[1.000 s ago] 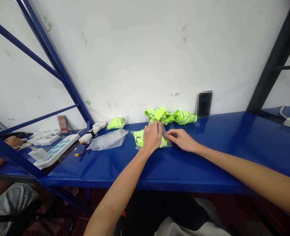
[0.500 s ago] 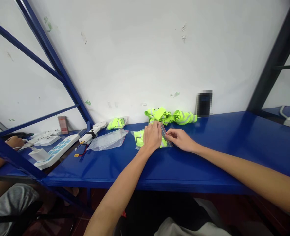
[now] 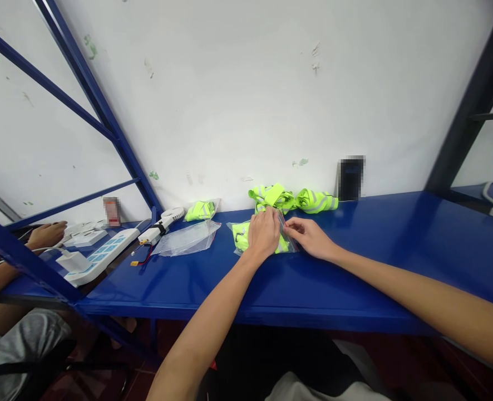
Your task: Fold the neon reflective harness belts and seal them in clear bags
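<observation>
A clear zip-lock bag (image 3: pixel 235 243) lies on the blue table, with a folded neon-yellow reflective vest or strap (image 3: pixel 241 233) inside. My left hand (image 3: pixel 264 231) rests over the bag's middle, fingers bent and close together near its red-edged opening; the fingertips are partly hidden. At the bag's right end, my right hand (image 3: pixel 307 235) pinches the opening's edge between thumb and fingers. Just behind, against the wall, sit a loose neon-yellow reflective bundle (image 3: pixel 272 195) and a rolled one (image 3: pixel 316 201).
Left of my hands are flat clear bags (image 3: pixel 188 238), a filled bag (image 3: pixel 200 210), a small white fan (image 3: pixel 172 214) and a power strip (image 3: pixel 108 253). A dark blurred object (image 3: pixel 350 179) leans on the wall. Beyond the blue frame post (image 3: pixel 121 145) shows another person's hand (image 3: pixel 46 235).
The view has shifted slightly. My two hands keep nearly the same hold on the bag. At the left, the other person's hand has come further into view.
</observation>
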Demonstrator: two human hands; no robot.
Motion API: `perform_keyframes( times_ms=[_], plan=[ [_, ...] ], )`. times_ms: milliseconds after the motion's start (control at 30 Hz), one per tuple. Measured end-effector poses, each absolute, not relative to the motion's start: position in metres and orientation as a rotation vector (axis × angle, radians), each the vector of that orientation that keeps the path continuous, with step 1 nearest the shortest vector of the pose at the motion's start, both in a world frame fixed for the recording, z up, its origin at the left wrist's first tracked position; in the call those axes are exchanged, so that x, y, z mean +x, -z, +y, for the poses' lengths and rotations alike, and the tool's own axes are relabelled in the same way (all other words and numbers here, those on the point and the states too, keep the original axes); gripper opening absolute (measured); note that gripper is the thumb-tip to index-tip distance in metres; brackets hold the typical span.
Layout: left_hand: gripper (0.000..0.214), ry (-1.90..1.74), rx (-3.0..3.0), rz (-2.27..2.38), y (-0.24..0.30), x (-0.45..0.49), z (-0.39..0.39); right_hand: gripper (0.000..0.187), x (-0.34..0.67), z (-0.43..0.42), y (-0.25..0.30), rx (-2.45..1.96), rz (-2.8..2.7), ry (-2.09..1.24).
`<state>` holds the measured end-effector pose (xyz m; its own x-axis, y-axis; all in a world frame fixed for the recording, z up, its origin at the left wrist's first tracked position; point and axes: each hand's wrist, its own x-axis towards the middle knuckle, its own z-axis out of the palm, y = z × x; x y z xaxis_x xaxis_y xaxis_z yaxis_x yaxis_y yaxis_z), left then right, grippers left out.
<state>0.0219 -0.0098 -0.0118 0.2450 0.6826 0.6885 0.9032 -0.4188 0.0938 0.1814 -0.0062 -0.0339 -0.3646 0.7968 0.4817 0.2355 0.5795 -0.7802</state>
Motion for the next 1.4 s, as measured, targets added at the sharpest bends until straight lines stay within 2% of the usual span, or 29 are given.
perform_keyframes(
  times_ms=[600, 1233, 1400],
  plan=[
    [0.022, 1.005, -2.294, -1.374, 0.009, 0.027, -0.018, 0.027, 0.179, -0.005, 0.032, -0.769, -1.767, -0.768],
    [0.027, 1.096, -2.309, -1.284, 0.013, 0.024, -0.017, 0.03, 0.183, -0.015, 0.025, -0.851, -1.943, -0.521],
    [0.029, 1.162, -2.239, -1.338, 0.011, 0.02, -0.013, 0.028, 0.188, -0.013, 0.026, -0.871, -1.949, -0.662]
  ],
)
